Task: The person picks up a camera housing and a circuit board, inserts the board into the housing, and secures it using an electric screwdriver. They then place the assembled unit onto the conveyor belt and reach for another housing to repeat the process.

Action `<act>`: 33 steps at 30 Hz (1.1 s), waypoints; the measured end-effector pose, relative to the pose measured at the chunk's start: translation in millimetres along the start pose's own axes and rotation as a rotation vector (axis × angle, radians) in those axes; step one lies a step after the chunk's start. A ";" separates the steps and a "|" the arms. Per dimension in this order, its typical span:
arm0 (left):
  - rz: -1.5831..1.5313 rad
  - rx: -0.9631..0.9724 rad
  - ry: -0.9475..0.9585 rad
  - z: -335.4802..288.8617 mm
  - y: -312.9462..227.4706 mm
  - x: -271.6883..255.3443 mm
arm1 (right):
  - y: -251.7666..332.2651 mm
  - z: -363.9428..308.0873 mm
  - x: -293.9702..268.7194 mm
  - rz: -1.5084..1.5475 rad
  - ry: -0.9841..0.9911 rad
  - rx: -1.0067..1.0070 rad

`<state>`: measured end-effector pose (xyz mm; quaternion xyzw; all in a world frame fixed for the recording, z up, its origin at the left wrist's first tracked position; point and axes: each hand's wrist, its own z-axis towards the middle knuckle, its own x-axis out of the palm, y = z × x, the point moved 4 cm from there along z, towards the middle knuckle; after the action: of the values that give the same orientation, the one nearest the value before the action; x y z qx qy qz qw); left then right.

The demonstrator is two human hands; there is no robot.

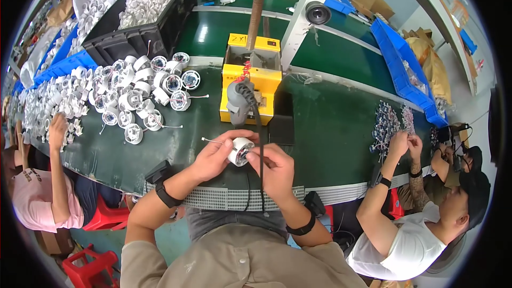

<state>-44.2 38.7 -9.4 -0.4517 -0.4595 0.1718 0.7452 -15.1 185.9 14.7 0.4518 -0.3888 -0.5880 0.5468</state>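
My left hand [212, 159] is closed round a small white round housing [240, 152], just above the near edge of the green bench. A thin wire with a white plug [212, 140] sticks out to the left of it. Its open face, with dark parts inside, is turned toward my right hand [273, 168]. The fingers of that hand are pinched together at this opening; what they grip is too small to make out. Above both hands hangs a grey electric screwdriver [239, 101], its black cable [261, 154] passing down in front of my right hand.
Behind the screwdriver stands a yellow machine [250, 72]. Many similar white housings [130, 96] are heaped at left, beside a black crate [146, 26]. Blue bins [400, 64] line the right. Co-workers sit on both sides; one at right handles small parts [385, 128].
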 end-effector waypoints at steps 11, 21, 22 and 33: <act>0.074 0.032 0.044 -1.2 4.9 2.4 | -5.9 -5.6 6.8 0.224 0.003 0.289; 0.169 0.064 0.021 -2.0 5.8 0.5 | -6.4 -8.4 12.2 0.330 -0.006 0.361; 0.140 0.061 0.033 -2.3 6.8 0.2 | -7.2 -9.0 13.4 0.330 -0.004 0.362; -0.078 0.053 0.081 -3.3 3.9 7.3 | -1.5 -11.3 8.5 -0.116 -0.151 -0.088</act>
<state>-37.0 44.0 -9.3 -0.4204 -0.4414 0.1362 0.7810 -4.7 178.1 9.1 0.4036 -0.3758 -0.6674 0.5005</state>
